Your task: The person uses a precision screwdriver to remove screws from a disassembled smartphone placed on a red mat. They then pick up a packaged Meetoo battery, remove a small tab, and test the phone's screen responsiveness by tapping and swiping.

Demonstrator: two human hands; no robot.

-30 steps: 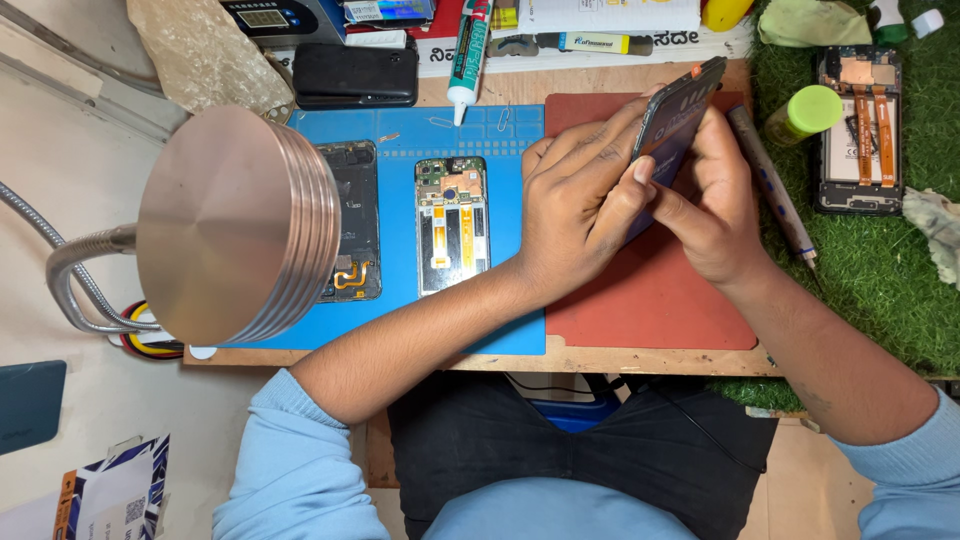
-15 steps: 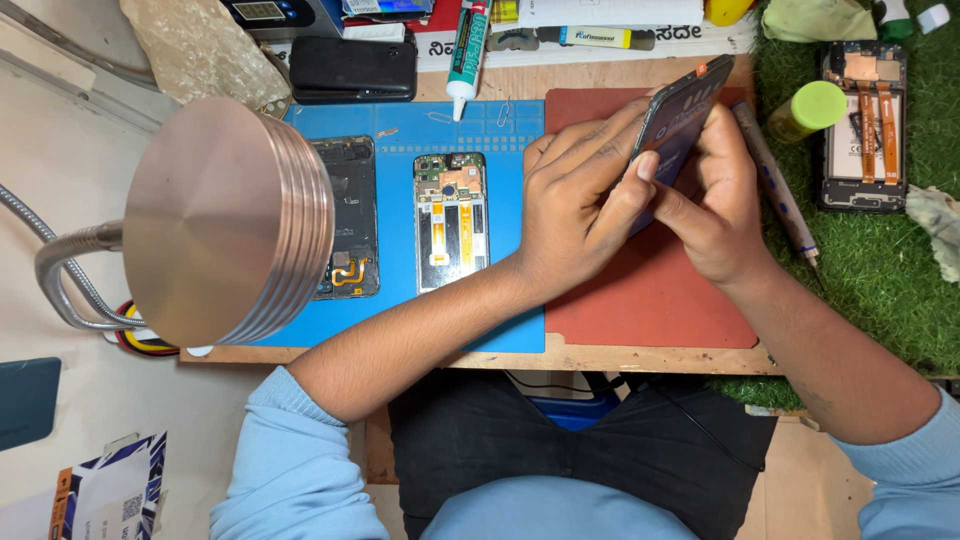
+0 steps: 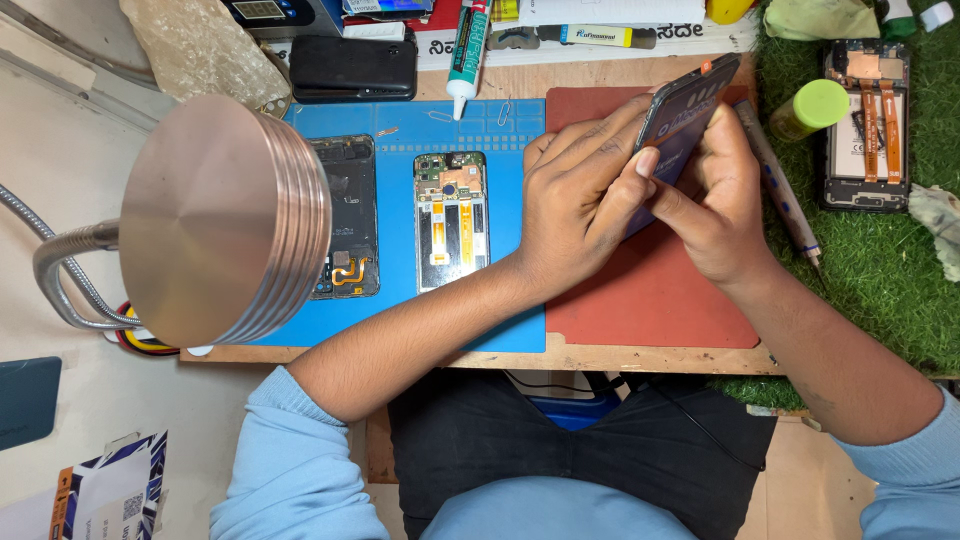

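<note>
1. The left hand (image 3: 575, 205) was wrapped around a dark phone panel (image 3: 685, 110), fingers curled over its near face and the thumb pressed against its lower edge.
2. The right hand (image 3: 715, 205) gripped the same panel from the other side, its fingers behind the panel and its thumb near the left thumb.
3. The panel was held tilted above the red mat (image 3: 650, 290), its upper corner reaching towards the far edge of the bench (image 3: 560, 352).
4. Just left of the red mat lay a blue mat (image 3: 400, 120), touching it along one edge.
5. On the blue mat sat an opened phone (image 3: 452, 220) with its boards and orange ribbon cables showing, and beside it a second opened phone (image 3: 345, 215), partly covered by the lamp.
6. A copper-coloured lamp head (image 3: 215, 220) on a bendable metal neck hung over the left part of the blue mat.
7. A white tube (image 3: 466, 55) of sealant lay with its nozzle on the far edge of the blue mat, near a black pouch (image 3: 352, 68).
8. A pen-like tool (image 3: 780, 190) rested just right of the red mat, at the edge of the green turf (image 3: 880, 280).
9. On the turf lay a third opened phone (image 3: 866, 125), with a lime-green cylinder (image 3: 810, 108) just beside it.
</note>
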